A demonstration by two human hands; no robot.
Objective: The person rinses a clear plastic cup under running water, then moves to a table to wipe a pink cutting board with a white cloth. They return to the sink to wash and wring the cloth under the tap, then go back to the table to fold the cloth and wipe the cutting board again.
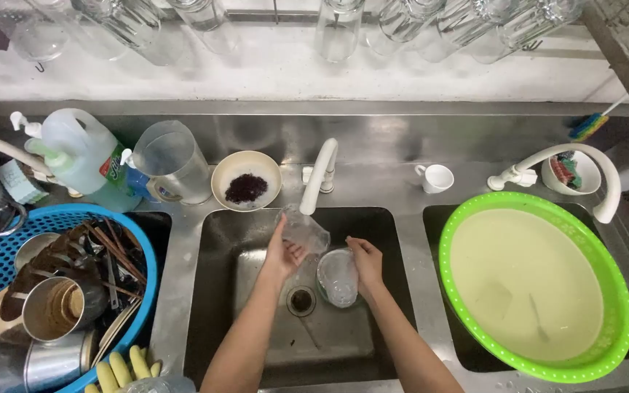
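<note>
Holding glass (pixel 305 230) (clear) in left hand (pixel 283 255) | right hand (pixel 366 263): second glass (pixel 338 276) | sink (pixel 205 291)

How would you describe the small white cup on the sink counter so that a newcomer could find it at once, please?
Start at the middle sink basin and its white tap. On the steel ledge just to the right of that tap stands the small white cup. It is the only handled cup on the ledge, much smaller than the white bowl of dark grounds on the tap's other side.

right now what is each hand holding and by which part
The left hand holds a clear glass by its side under the tap. The right hand grips a second clear glass by its side wall, over the sink.
</note>
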